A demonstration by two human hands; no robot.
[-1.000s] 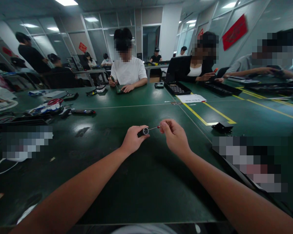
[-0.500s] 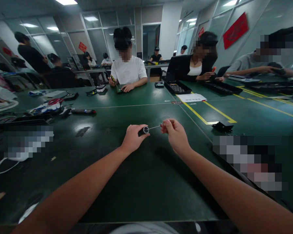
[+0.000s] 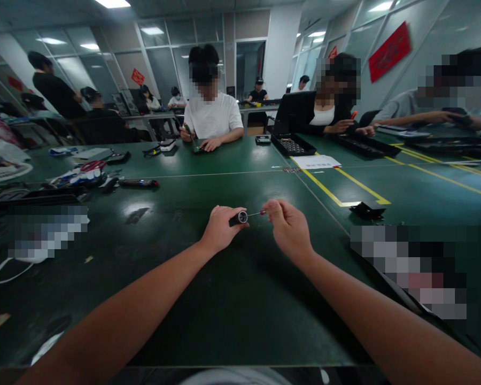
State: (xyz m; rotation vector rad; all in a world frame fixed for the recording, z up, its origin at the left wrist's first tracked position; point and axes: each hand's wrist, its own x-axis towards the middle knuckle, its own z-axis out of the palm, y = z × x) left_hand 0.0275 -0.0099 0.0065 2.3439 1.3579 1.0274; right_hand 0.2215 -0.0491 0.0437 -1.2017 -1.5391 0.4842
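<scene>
My left hand (image 3: 220, 227) is closed around a short dark cylinder (image 3: 241, 217) with a silvery ring at its open end, which points to the right. My right hand (image 3: 286, 224) pinches a slim tool with a thin metal shaft (image 3: 254, 214) and a reddish end by the fingers. The shaft reaches left to the mouth of the cylinder; whether its tip is inside or just beside the rim I cannot tell. Most of the tool's handle is hidden in my right fingers. Both hands are held above the green tabletop (image 3: 224, 299).
At left lie a dark pen-shaped tool (image 3: 138, 183), red-handled scissors (image 3: 93, 166) and a cluttered pile. To the right is a small black part (image 3: 367, 210). A white paper sheet (image 3: 316, 161) and black trays (image 3: 292, 144) lie farther back. Co-workers sit across the table.
My right hand and the slim tool have shifted slightly down, and the shaft is closer to level. The cylinder has moved slightly right in the picture, as has the whole view.
</scene>
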